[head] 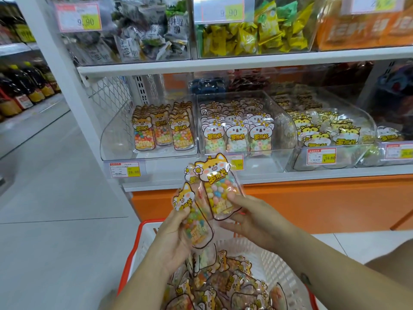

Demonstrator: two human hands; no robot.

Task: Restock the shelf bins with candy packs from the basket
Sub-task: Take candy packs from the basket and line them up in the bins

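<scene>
Slippage is the first risk: the packs are glossy film, and both are held only by their lower parts. The right hand [250, 220] pinches the upper jelly-bean pack [218, 189] between thumb and fingers near its bottom, so its tall top leans free. The left hand [176, 240] curls round the lower jelly-bean pack [196, 222], which overlaps the other. Both hang above the basket [274, 260], so a dropped pack would likely fall back among the loose packs there, not to the floor.

Mix-up is the second risk. The matching dog-faced packs stand in the left bin [111, 139], while the koala bin [285, 130] just beside it holds a similar-looking design. A pack pushed in carelessly could also tip over the upright front row.

Room looks fair. The left bin is open at the top, with bare bin floor ahead of its front row. The shelf board [223, 61] overhangs it, though, and the white upright post [73, 86] closes the left side. The bin's raised front lip, above the price tag [125, 170], must be cleared on the way in.
</scene>
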